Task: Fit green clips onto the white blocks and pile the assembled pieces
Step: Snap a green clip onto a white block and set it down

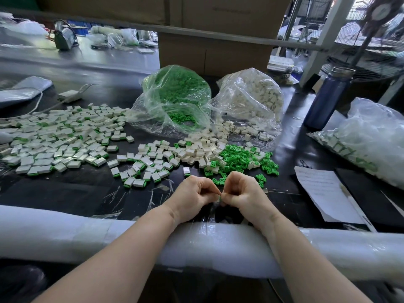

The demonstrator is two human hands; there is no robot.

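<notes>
Lower centre: left hand [195, 194] and right hand [242, 193] meet, each grip clamped on one white block [217, 198] with a green clip [220, 198]. Assembled pieces [61, 136] cover the surface [65, 193] at left.

The dark worktop [72, 193] carries assembled pieces [59, 136] left of the hands, loose green clips [242, 159] and white blocks [201, 149] just beyond them.
</notes>
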